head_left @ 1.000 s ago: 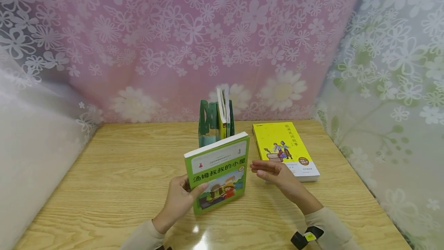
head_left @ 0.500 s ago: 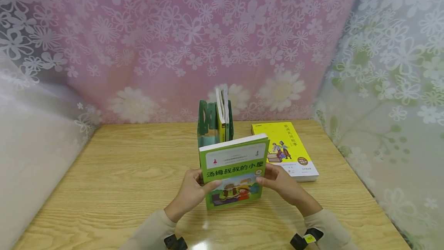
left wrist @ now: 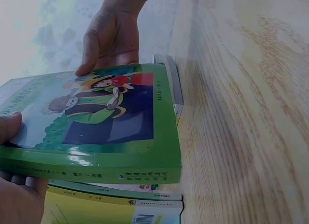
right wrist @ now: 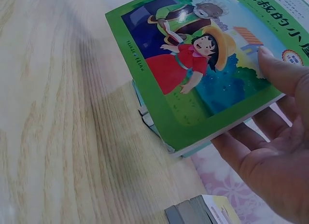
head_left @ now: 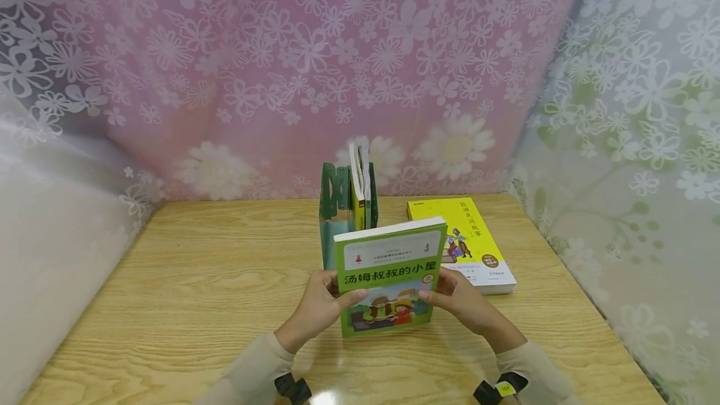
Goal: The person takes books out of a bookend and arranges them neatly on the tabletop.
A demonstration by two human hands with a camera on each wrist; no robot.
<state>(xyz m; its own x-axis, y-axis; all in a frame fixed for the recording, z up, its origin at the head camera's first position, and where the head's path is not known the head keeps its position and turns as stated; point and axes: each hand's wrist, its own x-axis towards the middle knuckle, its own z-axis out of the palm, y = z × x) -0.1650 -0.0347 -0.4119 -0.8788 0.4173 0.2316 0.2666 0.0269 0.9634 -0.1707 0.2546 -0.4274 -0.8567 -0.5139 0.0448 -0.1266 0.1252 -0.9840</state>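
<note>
Over the wooden table (head_left: 225, 280), nearer the person than the green book rack (head_left: 327, 205), the green book (head_left: 388, 280) is gripped by its side edges — left hand (head_left: 320, 302) on one, right hand (head_left: 458, 299) on the other, each thumb on the front cover. Holding it well likely calls for even pressure — thumbs level, covers pressed closed, clear of the yellow book (head_left: 478, 236).

The green book (head_left: 389, 279) looks glossy, the table (head_left: 225, 280) wooden.

A pink curtain (head_left: 315, 67) spans the frame's upper middle behind a wooden counter (head_left: 214, 280), with a bookend (head_left: 328, 195) near centre, a yellow book (head_left: 486, 245) right of it.
</note>
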